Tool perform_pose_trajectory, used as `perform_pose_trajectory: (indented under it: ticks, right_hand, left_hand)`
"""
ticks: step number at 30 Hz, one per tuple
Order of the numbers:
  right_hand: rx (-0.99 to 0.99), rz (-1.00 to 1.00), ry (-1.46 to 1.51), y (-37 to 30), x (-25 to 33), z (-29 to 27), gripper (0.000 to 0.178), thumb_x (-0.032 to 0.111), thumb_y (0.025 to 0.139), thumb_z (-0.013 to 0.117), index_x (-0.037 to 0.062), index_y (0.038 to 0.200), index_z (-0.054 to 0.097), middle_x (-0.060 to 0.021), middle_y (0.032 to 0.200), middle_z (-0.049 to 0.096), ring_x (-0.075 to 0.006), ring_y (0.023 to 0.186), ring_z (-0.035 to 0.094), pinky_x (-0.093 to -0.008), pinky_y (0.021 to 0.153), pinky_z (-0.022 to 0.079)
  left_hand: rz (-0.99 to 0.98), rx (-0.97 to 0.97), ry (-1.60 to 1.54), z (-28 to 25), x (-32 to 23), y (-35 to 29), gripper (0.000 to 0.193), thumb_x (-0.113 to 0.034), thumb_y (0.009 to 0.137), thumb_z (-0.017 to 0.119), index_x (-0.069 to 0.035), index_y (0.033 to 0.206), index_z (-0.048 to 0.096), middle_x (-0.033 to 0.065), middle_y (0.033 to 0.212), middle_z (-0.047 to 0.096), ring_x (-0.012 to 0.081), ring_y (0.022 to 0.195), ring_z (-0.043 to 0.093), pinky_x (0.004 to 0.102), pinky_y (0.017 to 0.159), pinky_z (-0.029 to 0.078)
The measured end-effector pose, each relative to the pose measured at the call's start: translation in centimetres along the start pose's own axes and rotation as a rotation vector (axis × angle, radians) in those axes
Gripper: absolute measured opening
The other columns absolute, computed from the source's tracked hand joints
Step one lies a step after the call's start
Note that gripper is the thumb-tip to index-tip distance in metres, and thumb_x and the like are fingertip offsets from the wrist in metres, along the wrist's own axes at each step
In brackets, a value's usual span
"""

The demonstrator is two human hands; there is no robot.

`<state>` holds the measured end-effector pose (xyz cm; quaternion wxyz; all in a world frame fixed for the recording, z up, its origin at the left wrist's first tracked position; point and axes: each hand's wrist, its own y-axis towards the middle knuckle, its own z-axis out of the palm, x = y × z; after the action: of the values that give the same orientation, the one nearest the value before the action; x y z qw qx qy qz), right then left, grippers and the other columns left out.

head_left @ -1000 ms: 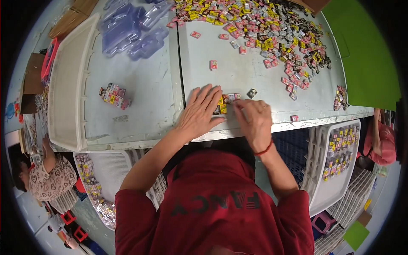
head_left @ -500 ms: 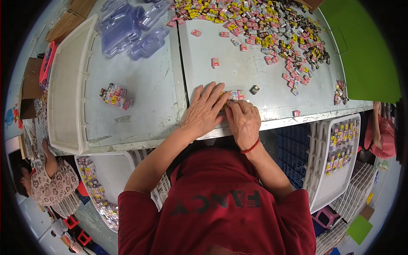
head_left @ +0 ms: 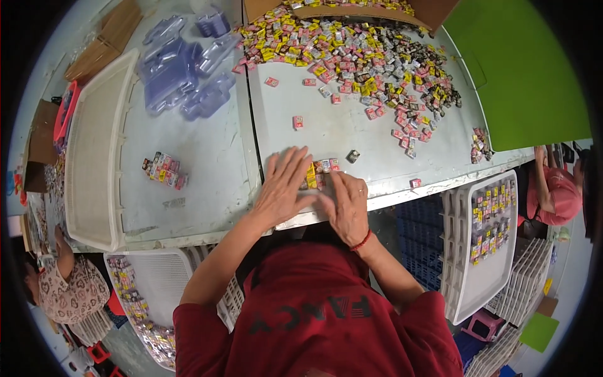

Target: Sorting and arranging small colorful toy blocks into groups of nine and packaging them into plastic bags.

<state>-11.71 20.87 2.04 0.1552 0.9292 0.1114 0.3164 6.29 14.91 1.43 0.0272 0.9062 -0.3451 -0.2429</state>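
At the table's front edge, a small block of tiny boxes [head_left: 322,166], yellow, pink and white, lies between my hands. My left hand [head_left: 282,191] rests flat along the block's left side with its fingers stretched out. On the other side, my right hand [head_left: 348,204] has its fingertips against the block's right end and its thumb spread toward the front. A single dark little box [head_left: 353,156] lies just beyond my right fingers. Farther left on the table sits another cluster of small boxes [head_left: 165,170]. My fingers hide part of the block.
A large heap of tiny boxes [head_left: 377,69] covers the far table, with a cardboard box [head_left: 370,12] behind. Clear plastic trays [head_left: 173,72] and a white basket [head_left: 100,157] are at left, a green board [head_left: 521,75] at right. Trays of boxes stand below the edge; people work both sides.
My right hand has loosened from a bunched pinch to spread fingers, showing more of the block. The whole view has shifted, so the table appears lower.
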Motion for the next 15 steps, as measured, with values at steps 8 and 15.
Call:
perform_pose_trajectory:
  ticks: [8, 15]
  right_hand:
    - [-0.028, 0.125, -0.026, 3.3, -2.8, -0.9, 0.027, 0.007, 0.085, 0.063, -0.0006, 0.110, 0.058, -0.0186, 0.094, 0.063, -0.0335, 0.080, 0.064, -0.0378, 0.069, 0.052]
    - [0.139, 0.192, -0.005, 4.9, -4.1, 0.6, 0.028, 0.011, 0.083, 0.065, 0.0021, 0.109, 0.061, -0.0169, 0.094, 0.065, -0.0333, 0.078, 0.064, -0.0373, 0.068, 0.052]
  left_hand:
    - [-0.257, -0.280, -0.167, -1.3, 1.2, 1.0, 0.019, -0.013, 0.086, 0.058, 0.001, 0.098, 0.065, 0.0168, 0.095, 0.064, 0.0341, 0.090, 0.057, 0.0394, 0.078, 0.046]
    - [-0.253, -0.172, -0.042, -0.5, 0.5, 2.7, 0.017, -0.018, 0.081, 0.065, -0.004, 0.090, 0.069, 0.0113, 0.080, 0.064, 0.0291, 0.084, 0.060, 0.0379, 0.076, 0.049]
